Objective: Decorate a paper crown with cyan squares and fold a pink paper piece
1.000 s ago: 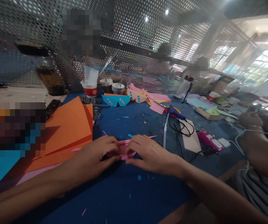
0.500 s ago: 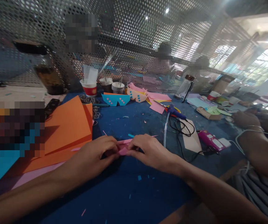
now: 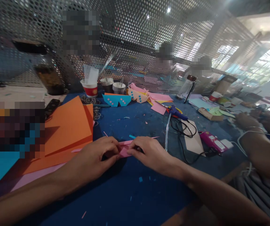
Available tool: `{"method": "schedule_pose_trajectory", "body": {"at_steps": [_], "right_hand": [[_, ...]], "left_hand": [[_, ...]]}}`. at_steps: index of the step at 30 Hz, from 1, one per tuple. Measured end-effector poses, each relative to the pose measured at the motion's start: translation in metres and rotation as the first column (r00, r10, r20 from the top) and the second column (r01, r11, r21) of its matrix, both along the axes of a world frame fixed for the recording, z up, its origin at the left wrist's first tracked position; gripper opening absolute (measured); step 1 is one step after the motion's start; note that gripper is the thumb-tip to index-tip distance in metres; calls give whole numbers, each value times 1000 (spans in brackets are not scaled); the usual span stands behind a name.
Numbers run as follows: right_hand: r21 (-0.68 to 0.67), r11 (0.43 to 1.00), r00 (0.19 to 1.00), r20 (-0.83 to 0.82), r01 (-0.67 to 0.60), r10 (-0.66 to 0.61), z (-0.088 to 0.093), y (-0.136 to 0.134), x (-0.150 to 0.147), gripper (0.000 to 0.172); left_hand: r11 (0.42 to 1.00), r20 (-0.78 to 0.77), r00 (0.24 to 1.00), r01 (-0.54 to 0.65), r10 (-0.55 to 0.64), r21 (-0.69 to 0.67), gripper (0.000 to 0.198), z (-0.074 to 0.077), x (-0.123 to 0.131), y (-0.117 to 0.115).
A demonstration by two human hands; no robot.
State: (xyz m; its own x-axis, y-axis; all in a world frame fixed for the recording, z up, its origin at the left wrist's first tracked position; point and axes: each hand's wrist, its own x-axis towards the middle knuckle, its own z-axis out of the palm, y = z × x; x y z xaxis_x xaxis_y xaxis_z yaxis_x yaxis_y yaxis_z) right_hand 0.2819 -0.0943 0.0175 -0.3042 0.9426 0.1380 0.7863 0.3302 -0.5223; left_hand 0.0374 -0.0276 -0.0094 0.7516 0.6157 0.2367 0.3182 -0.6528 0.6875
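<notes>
A small folded piece of pink paper [image 3: 125, 151] is held low over the blue table [image 3: 116, 194], between my two hands. My left hand [image 3: 104, 153] pinches its left end, fingers curled with the thumb below. My right hand [image 3: 146, 152] grips its right end between thumb and fingers. The fingers cover both ends of the paper. Just behind my right hand's fingers lies a thin blue paper strip [image 3: 132, 137]. Orange paper sheets [image 3: 66, 128] lie to the left, partly behind my left forearm.
Blue [image 3: 116, 100] and peach [image 3: 138, 95] cut-outs stand behind, near paper cups [image 3: 89, 88]. Right of centre are a glue gun [image 3: 178, 113], its black cable, a beige card [image 3: 192, 139] and a magenta box [image 3: 213, 142]. Another person's arm [image 3: 259, 141] rests at the right.
Slightly more of the pink paper shows between my fingers. Otherwise my hands hold nearly the same position.
</notes>
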Motion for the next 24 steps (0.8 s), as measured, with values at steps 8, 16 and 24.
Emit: {"method": "schedule_pose_trajectory", "body": {"at_steps": [8, 16, 24], "right_hand": [[-21, 998, 998, 14, 54, -53, -1, -2, -5, 15], [-33, 998, 998, 22, 54, -53, -3, -2, -6, 18], [-25, 997, 997, 9, 73, -72, -6, -2, -9, 16]], "left_hand": [[999, -29, 998, -46, 46, 13, 30, 1, 1, -2], [1000, -3, 1000, -18, 18, 11, 21, 3, 2, -3], [997, -37, 998, -58, 59, 42, 18, -5, 1, -2]]}}
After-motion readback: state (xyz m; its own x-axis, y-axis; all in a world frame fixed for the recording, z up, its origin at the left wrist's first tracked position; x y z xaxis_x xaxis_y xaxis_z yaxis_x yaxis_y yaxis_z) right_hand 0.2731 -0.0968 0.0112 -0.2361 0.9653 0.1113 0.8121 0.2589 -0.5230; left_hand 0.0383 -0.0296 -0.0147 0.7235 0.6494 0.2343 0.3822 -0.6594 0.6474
